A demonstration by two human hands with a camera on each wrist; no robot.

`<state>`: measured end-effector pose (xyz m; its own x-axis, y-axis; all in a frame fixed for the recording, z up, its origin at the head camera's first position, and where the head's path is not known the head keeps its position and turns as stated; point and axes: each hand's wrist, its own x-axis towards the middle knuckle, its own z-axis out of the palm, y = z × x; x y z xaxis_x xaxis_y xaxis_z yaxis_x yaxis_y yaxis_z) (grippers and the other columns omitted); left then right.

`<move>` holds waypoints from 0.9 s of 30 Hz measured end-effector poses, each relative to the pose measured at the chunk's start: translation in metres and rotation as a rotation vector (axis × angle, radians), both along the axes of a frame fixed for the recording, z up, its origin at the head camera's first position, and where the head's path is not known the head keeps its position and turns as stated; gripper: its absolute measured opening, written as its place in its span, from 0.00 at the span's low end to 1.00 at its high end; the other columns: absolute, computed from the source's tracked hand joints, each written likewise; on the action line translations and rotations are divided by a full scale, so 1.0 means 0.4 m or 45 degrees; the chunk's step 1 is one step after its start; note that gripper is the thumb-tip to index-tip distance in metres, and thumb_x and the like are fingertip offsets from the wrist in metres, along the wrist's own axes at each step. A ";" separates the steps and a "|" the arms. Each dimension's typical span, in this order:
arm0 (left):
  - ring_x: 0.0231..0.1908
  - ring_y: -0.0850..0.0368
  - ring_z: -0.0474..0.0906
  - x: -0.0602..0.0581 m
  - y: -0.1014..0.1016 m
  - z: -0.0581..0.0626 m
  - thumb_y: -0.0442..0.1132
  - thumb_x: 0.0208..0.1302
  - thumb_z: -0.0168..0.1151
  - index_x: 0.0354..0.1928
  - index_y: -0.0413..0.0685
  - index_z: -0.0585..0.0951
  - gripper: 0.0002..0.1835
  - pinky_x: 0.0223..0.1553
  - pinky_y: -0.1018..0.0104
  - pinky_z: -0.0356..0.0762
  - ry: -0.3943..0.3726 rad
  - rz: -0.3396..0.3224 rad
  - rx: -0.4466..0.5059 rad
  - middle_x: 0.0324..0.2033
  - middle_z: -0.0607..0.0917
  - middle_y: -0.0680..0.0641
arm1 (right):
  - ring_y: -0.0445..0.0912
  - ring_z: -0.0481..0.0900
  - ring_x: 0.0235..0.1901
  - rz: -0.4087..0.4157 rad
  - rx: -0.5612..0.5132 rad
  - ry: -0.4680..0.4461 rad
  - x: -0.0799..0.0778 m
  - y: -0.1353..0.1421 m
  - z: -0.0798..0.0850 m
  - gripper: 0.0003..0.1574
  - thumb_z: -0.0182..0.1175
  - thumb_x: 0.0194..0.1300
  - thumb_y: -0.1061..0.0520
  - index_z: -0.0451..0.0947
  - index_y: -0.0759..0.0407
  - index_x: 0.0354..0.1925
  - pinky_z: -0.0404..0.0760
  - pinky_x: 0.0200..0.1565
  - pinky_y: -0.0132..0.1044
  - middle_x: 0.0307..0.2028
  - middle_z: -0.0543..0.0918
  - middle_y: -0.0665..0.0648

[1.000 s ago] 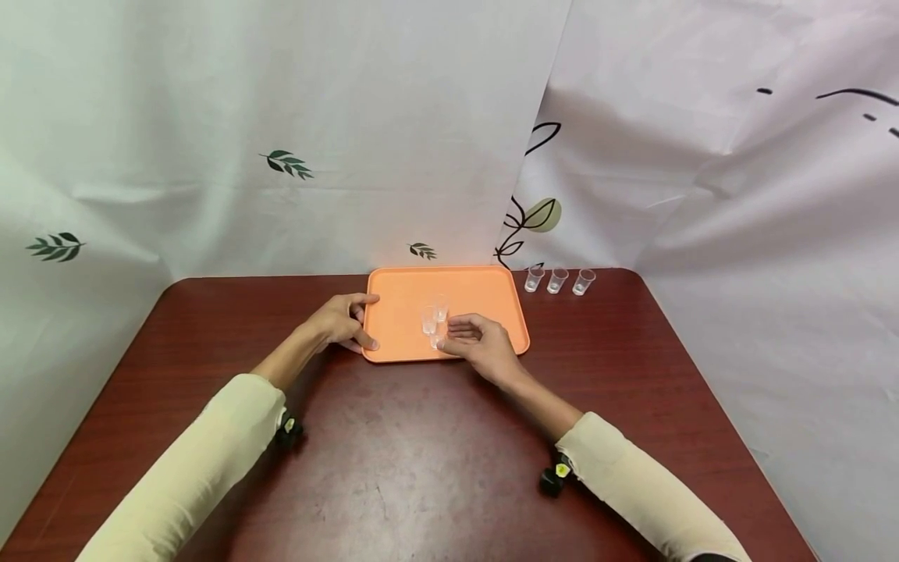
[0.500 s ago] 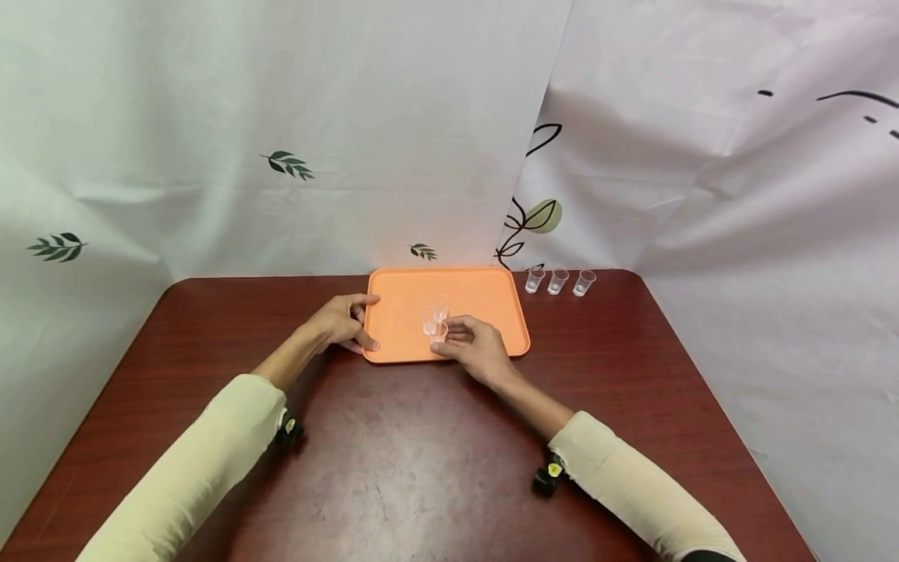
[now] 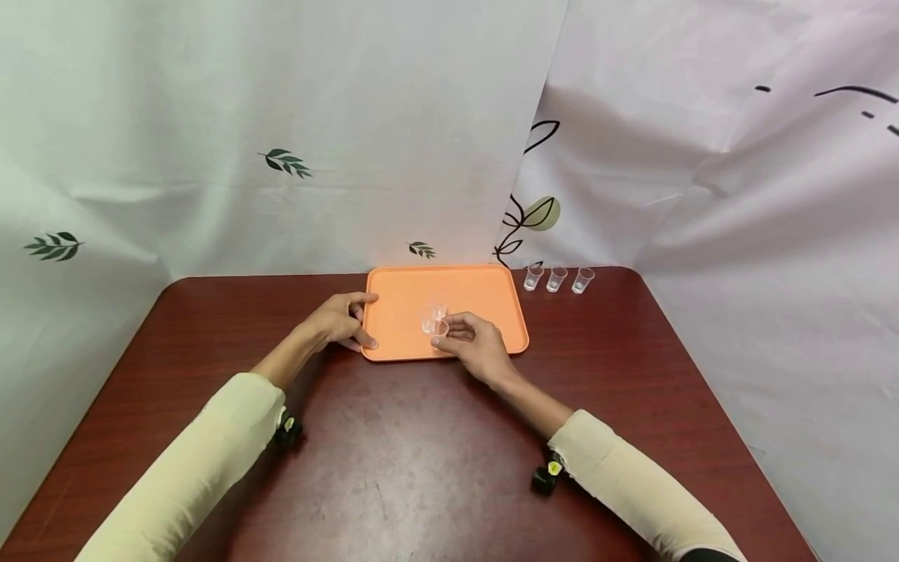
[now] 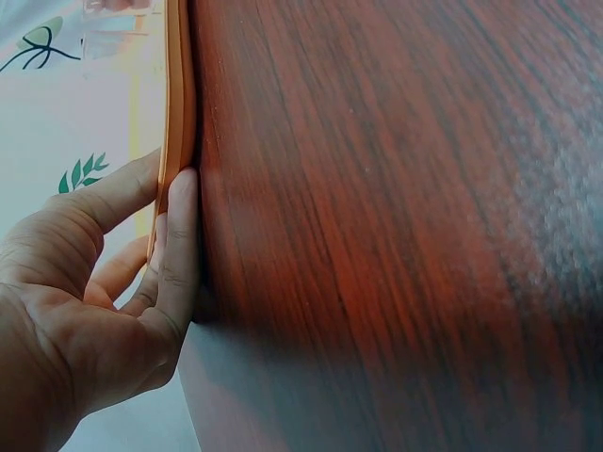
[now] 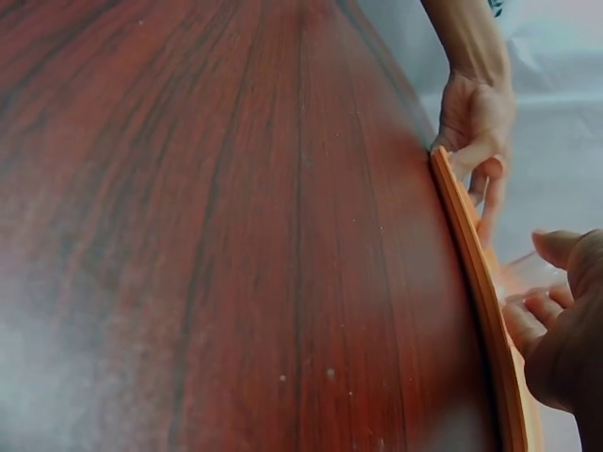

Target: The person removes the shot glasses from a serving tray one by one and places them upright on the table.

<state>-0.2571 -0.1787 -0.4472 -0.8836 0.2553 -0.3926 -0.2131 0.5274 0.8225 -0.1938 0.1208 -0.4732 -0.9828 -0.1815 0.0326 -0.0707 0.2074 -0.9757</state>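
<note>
An orange tray (image 3: 485, 293) lies near the back of the table. My left hand (image 3: 340, 321) grips its left edge; in the left wrist view, fingers (image 4: 179, 250) lie along the rim's underside. Two small clear plastic cups, one of them the rear cup (image 3: 440, 303), stand close together on the tray. My right hand (image 3: 477, 343) holds a third clear cup (image 3: 440, 329) between thumb and fingers, just in front of these two. Whether its base touches the tray cannot be told. In the right wrist view this cup (image 5: 532, 273) shows faintly beside the hand.
Three more clear cups, with the middle one (image 3: 556, 279) among them, stand in a row right of the tray by the back edge. A pale curtain (image 3: 316, 117) with leaf prints hangs behind the dark red wooden table (image 3: 393, 453).
My right hand has shifted slightly left, and its cup has moved a little farther back, closer to the two cups on the tray. The left hand stays on the tray's edge.
</note>
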 end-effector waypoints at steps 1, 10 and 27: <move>0.32 0.57 0.76 0.000 0.000 -0.001 0.20 0.55 0.85 0.89 0.45 0.64 0.61 0.34 0.64 0.95 -0.001 0.001 0.001 0.44 0.69 0.44 | 0.57 0.94 0.57 -0.003 -0.001 -0.005 0.002 0.003 0.000 0.26 0.80 0.69 0.61 0.87 0.67 0.62 0.95 0.53 0.33 0.55 0.92 0.68; 0.31 0.57 0.76 -0.001 0.005 0.001 0.20 0.55 0.85 0.89 0.45 0.65 0.60 0.33 0.64 0.95 -0.003 0.002 -0.001 0.44 0.69 0.44 | 0.52 0.94 0.54 -0.034 -0.047 0.003 0.009 0.051 0.015 0.28 0.78 0.70 0.63 0.85 0.72 0.64 0.95 0.54 0.32 0.54 0.92 0.69; 0.31 0.58 0.75 -0.001 0.001 0.003 0.20 0.56 0.84 0.89 0.46 0.65 0.60 0.34 0.64 0.95 -0.009 0.007 -0.006 0.43 0.69 0.44 | 0.32 0.90 0.45 -0.295 -0.090 0.009 -0.051 0.207 0.028 0.29 0.78 0.72 0.63 0.84 0.72 0.66 0.93 0.52 0.26 0.57 0.91 0.68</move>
